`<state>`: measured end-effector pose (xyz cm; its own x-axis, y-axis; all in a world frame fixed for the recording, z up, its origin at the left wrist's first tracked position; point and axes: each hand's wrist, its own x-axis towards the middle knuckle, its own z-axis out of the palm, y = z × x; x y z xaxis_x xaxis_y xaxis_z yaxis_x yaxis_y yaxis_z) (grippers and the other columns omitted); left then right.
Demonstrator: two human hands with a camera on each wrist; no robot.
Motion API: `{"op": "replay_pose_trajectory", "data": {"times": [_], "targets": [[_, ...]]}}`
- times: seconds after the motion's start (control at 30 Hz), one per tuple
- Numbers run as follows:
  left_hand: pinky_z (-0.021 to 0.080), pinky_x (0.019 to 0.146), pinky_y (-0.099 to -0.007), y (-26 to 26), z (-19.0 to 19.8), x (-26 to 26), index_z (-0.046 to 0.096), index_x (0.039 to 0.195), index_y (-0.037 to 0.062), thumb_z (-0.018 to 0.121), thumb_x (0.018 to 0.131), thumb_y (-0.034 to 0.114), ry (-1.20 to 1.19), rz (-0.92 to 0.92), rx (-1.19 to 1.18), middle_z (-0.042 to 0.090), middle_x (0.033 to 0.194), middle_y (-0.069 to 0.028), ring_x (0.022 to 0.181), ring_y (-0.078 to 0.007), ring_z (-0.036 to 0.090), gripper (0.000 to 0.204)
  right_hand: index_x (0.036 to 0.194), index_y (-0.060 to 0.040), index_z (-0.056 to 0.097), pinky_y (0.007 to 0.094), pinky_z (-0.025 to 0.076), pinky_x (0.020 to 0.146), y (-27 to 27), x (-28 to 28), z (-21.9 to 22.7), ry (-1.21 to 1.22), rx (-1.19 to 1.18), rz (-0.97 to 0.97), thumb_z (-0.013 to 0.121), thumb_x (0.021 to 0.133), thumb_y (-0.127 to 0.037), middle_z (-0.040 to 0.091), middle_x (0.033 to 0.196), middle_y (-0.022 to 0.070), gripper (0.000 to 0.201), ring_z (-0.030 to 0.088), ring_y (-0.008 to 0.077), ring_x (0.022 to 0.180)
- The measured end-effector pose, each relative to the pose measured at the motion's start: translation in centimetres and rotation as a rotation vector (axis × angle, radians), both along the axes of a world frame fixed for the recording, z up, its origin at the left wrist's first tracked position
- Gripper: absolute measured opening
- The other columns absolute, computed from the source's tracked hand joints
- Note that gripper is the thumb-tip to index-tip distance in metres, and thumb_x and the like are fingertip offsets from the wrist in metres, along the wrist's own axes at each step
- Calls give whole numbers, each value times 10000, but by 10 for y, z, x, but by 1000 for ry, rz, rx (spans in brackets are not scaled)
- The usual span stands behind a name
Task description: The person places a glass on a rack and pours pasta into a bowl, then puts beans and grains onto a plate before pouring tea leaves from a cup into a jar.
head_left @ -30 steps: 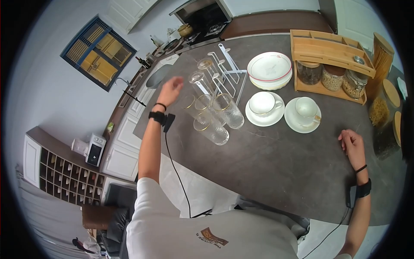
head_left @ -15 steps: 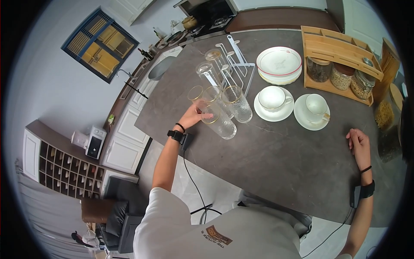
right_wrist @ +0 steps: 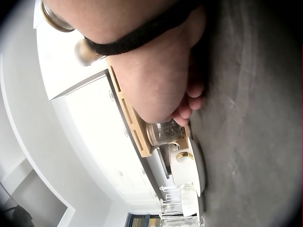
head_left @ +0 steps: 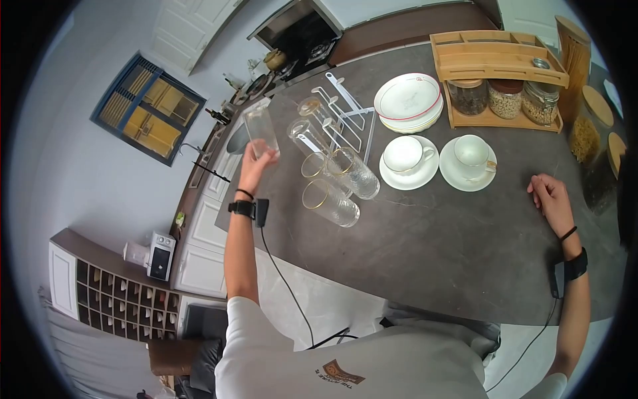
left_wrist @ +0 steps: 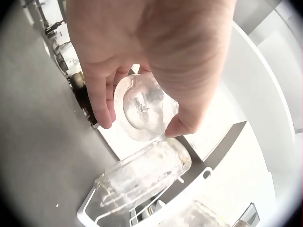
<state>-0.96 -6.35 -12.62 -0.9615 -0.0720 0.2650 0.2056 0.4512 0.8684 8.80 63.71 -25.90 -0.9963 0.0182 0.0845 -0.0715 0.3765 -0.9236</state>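
My left hand (head_left: 256,166) grips a clear drinking glass (head_left: 260,126) near one end and holds it up at the counter's left side. In the left wrist view, thumb and fingers curl round the glass (left_wrist: 142,106), whose thick round end faces the camera. To its right on the counter stand gold-rimmed glasses: a front one (head_left: 331,203), a right one (head_left: 357,174), and one partly hidden behind them. A white wire rack (head_left: 352,120) carries upturned glasses (head_left: 307,133). My right hand (head_left: 551,198) rests on the counter with loosely curled fingers, holding nothing.
Two white cups (head_left: 403,154) (head_left: 470,153) sit on saucers right of the glasses. Behind them is a stack of plates and bowls (head_left: 409,100). A wooden shelf (head_left: 498,56) with jars stands at the back right, beside tall wooden-lidded containers (head_left: 586,143).
My left hand reached in among the standing glasses, took hold of the left one and lifted it up and away to the left. The right hand stays on the counter.
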Motion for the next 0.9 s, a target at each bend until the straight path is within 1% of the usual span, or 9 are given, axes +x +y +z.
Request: {"op": "replay_pose_trajectory", "data": {"times": [0.07,0.1,0.3,0.37,0.5,0.6,0.7,0.8,0.9], "targets": [[570,834,-362,3,29,-18,489,1349,9,724,919,226,-15,33,-125,606,1236,-103,1099,-211,672,536,818,-30,655,226,348,467,0,0,0,0,1,9,532,1056,-272,512,596,-39,361,481,37,543],[565,829,-356,9,42,-25,488,1356,-3,728,918,273,-6,53,-206,647,1202,-96,1098,-209,682,571,816,-28,655,229,349,469,0,1,1,-1,-1,10,534,1055,-271,514,594,-37,361,480,38,542],[559,892,-378,52,105,-60,461,1348,-46,791,878,321,-132,65,-321,714,1102,-117,1037,-216,708,682,811,-31,646,229,347,447,3,-3,-7,54,34,11,524,1069,-295,517,586,-31,389,471,39,511],[565,889,-376,63,117,-67,440,1344,-54,836,838,332,-127,81,-315,704,1073,-119,994,-213,708,750,807,-28,646,233,351,451,2,-2,-5,66,42,17,526,1067,-286,518,585,-30,385,476,42,516],[582,835,-364,79,132,-84,494,1307,-30,847,819,354,-100,104,-367,676,1029,-89,935,-188,687,714,805,1,658,256,389,529,-4,3,11,26,5,0,558,1038,-228,524,577,-11,341,486,62,544],[574,807,-336,82,138,-102,508,1305,-14,847,801,415,-87,115,-521,677,1024,-100,963,-178,681,744,804,4,661,258,390,526,-5,4,12,34,5,-3,562,1035,-221,528,578,-5,337,493,65,543],[553,841,-357,87,145,-117,501,1340,-13,828,786,496,-68,167,-737,687,1051,-146,993,-226,682,820,799,6,663,260,392,522,-4,2,8,66,21,-2,563,1035,-219,533,580,0,341,499,67,539],[519,917,-395,99,146,-126,504,1369,-8,802,781,554,76,253,-972,691,1110,-219,1056,-310,681,866,797,9,664,261,395,521,-4,2,11,65,15,-5,565,1034,-218,537,582,4,343,502,69,535],[482,996,-433,114,149,-132,509,1375,-9,783,793,559,14,245,-1018,682,1166,-268,1129,-376,660,858,798,11,666,261,398,523,-4,1,10,53,24,-3,568,1032,-216,539,584,5,341,504,69,536]]}}
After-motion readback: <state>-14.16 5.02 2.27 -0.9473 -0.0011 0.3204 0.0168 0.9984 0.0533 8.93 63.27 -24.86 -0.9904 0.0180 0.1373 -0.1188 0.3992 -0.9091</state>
